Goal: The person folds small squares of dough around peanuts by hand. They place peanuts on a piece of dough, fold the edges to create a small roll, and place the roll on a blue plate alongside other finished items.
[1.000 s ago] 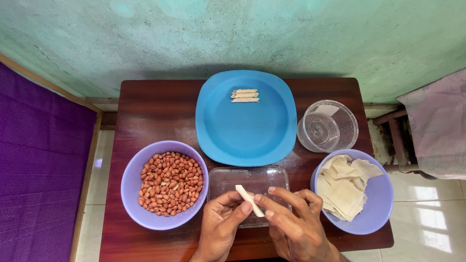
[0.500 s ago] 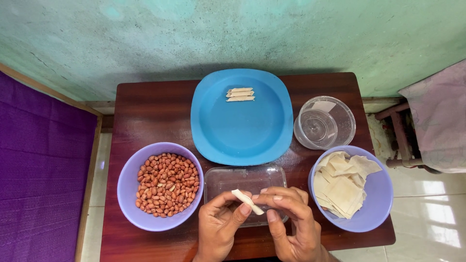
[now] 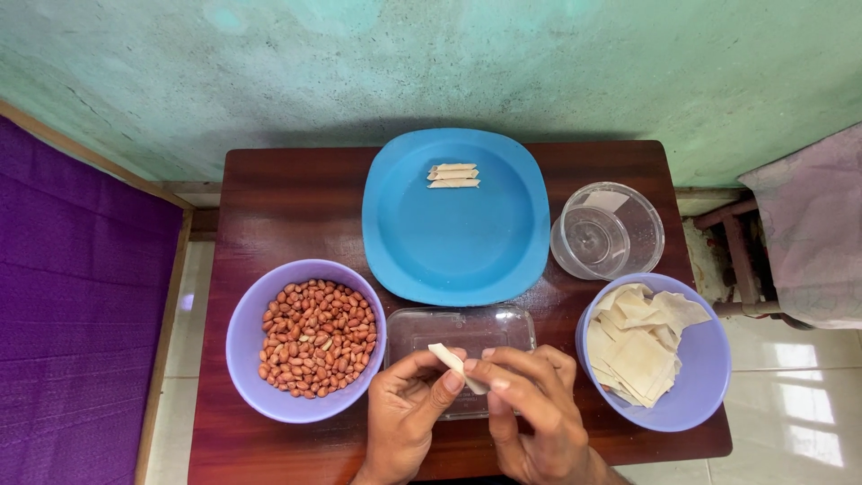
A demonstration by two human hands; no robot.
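Both hands hold one small rolled pastry wrapper [image 3: 456, 366] over a clear rectangular glass dish [image 3: 460, 332] at the table's near edge. My left hand [image 3: 409, 415] pinches the roll from the left with thumb and fingers. My right hand [image 3: 532, 411] pinches its right end. Three finished rolls [image 3: 452, 176] lie side by side at the far part of a blue square plate [image 3: 456, 235].
A lilac bowl of red-skinned peanuts [image 3: 307, 339] stands left of the dish. A second lilac bowl [image 3: 655, 355] with several flat pastry squares is at the right. A clear round container [image 3: 607, 230] sits beside the plate. The dark wooden table [image 3: 274, 211] meets a green wall.
The roll has been turned between the fingers and my hands have drawn slightly closer together over the glass dish. Bowls and plate have not moved.
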